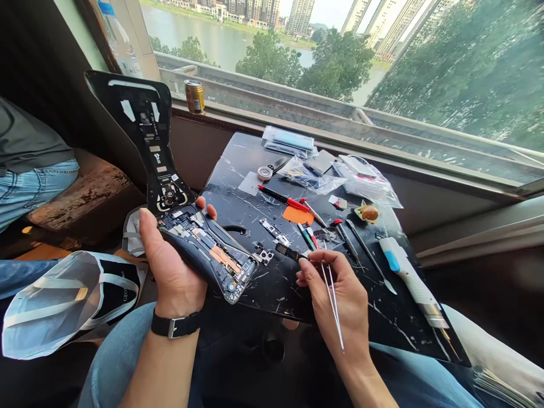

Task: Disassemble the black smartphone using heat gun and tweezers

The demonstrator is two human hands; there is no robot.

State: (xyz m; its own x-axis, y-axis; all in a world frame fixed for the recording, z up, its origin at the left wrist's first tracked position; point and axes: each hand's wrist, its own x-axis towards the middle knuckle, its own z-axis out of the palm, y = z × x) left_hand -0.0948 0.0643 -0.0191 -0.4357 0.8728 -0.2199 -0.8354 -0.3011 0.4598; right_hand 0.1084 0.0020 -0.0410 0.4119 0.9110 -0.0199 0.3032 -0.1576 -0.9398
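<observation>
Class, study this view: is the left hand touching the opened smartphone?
Touching: the head view shows the left hand cradling the opened smartphone from below.

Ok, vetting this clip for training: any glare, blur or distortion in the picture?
Head view: the wide lens bends the window sill and smears the trees at right; daylight leaves a sheen on the black mat; the right hand and tweezers stay sharp.

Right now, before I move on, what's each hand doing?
Left hand: closed, holding the opened smartphone.
Right hand: closed, pinching white tweezers.
</observation>
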